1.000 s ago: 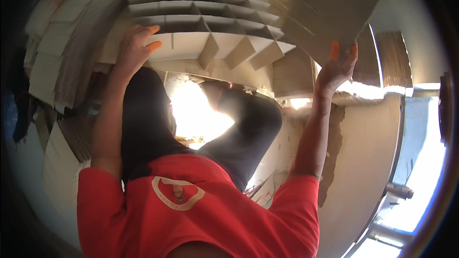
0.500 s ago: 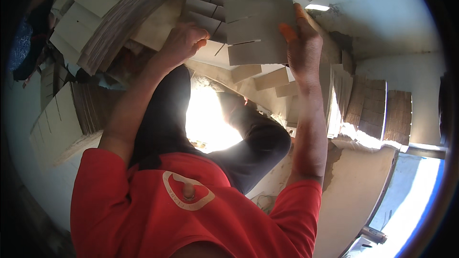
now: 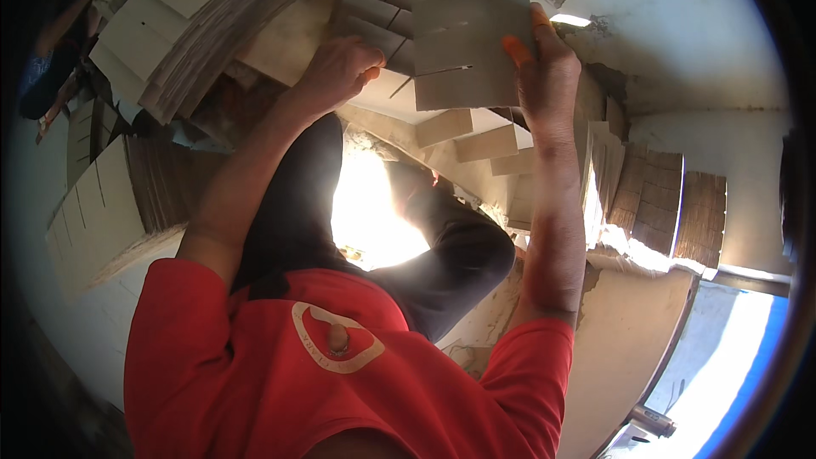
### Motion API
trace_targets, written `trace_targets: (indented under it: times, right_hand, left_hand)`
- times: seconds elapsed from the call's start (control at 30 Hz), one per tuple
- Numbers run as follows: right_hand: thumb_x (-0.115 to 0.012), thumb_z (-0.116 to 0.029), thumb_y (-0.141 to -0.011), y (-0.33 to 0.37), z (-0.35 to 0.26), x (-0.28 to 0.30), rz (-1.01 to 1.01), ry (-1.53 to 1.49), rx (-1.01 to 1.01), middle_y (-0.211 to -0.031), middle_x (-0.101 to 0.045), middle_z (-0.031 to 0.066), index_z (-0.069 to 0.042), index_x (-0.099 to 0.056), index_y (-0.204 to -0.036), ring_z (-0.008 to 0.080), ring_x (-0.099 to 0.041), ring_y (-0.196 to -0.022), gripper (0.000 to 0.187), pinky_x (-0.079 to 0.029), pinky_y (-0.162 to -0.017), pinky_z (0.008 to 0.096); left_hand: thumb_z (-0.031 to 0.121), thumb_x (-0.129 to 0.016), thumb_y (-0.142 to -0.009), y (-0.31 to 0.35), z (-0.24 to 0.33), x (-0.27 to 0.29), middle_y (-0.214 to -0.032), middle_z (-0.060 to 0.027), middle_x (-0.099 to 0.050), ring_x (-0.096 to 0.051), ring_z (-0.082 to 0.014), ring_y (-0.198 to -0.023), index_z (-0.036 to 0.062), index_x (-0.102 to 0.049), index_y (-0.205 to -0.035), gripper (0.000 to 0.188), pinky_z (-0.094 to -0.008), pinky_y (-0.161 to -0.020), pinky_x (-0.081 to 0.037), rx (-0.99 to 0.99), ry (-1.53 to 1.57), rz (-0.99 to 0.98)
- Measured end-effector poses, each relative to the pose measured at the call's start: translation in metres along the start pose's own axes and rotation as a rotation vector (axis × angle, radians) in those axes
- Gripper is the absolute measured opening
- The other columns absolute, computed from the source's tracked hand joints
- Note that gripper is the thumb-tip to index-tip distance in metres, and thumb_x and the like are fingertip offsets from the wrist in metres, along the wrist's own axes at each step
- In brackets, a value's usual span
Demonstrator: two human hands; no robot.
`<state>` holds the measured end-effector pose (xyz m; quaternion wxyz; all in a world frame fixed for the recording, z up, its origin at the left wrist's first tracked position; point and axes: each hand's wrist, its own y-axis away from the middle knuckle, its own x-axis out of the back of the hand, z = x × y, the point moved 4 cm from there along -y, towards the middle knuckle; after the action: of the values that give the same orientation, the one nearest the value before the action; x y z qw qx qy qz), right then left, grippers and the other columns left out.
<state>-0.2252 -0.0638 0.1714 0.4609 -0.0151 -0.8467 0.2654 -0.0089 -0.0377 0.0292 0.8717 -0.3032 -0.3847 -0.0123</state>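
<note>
My right hand [image 3: 546,76], fingertips orange, grips the right edge of a grey cardboard divider sheet [image 3: 472,25]. Several slits run in from the sheet's left side. My left hand [image 3: 342,72] is closed in a pinch at the near left corner of a cardboard divider grid [image 3: 374,13], whose crossed strips form small cells. What lies between the left fingertips is mostly hidden. The sheet overlaps the right part of the grid, so I cannot tell whether they interlock.
A long fanned stack of cardboard sheets [image 3: 246,17] lies at upper left. Another slotted stack [image 3: 102,195] stands at left. More cardboard bundles [image 3: 650,195] line the right side by the wall. Loose cardboard pieces [image 3: 486,144] rest below the held sheet, beyond my crossed legs.
Both hands, the sheet and the grid sit slightly further right in the picture. Each hand keeps its closed hold.
</note>
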Motion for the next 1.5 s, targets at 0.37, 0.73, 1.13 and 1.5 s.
trace_targets:
  times: [0.37, 0.73, 1.13, 1.5]
  right_hand:
    - [-0.061, -0.008, -0.086, 0.006, -0.002, -0.015, -0.078, -0.115, 0.011, -0.102, -0.068, 0.0156, -0.001, -0.050, -0.133, 0.0156, -0.063, -0.085, 0.048, -0.048, -0.079, 0.0251]
    - [-0.057, -0.004, -0.088, -0.001, -0.014, -0.039, -0.274, -0.065, -0.017, -0.086, -0.067, 0.0145, 0.003, -0.050, -0.129, 0.0149, -0.058, -0.075, 0.042, -0.048, -0.074, 0.0256]
    - [-0.055, -0.004, -0.084, 0.006, -0.014, -0.092, -0.626, -0.235, -0.138, -0.078, -0.060, 0.0106, -0.012, -0.021, -0.145, 0.0157, -0.049, -0.042, 0.070, -0.039, -0.032, 0.0282]
    - [-0.056, 0.013, -0.071, 0.024, -0.014, -0.095, -0.327, -0.245, 0.180, -0.067, -0.059, 0.0203, 0.010, -0.030, -0.136, 0.0304, -0.062, -0.059, 0.070, -0.048, -0.053, 0.0373]
  left_hand:
    - [0.004, -0.069, -0.074, -0.001, 0.000, -0.001, -0.076, -0.0093, -0.064, -0.061, -0.0260, -0.075, 0.0028, -0.065, -0.080, 0.007, -0.0376, -0.064, -0.049, -0.014, 0.066, 0.022]
    - [0.004, -0.069, -0.075, -0.001, -0.007, -0.002, -0.078, -0.0101, -0.064, -0.061, -0.0266, -0.077, 0.0027, -0.066, -0.083, 0.009, -0.0366, -0.065, -0.050, 0.049, 0.081, -0.007]
    - [0.004, -0.070, -0.075, -0.004, -0.008, -0.002, -0.077, -0.0113, -0.062, -0.061, -0.0281, -0.074, 0.0035, -0.066, -0.084, 0.010, -0.0379, -0.065, -0.049, 0.036, 0.095, 0.022]
    - [0.004, -0.069, -0.075, -0.009, -0.009, -0.004, -0.077, -0.0121, -0.063, -0.062, -0.0281, -0.074, 0.0027, -0.065, -0.082, 0.008, -0.0379, -0.064, -0.049, 0.050, 0.104, 0.007]
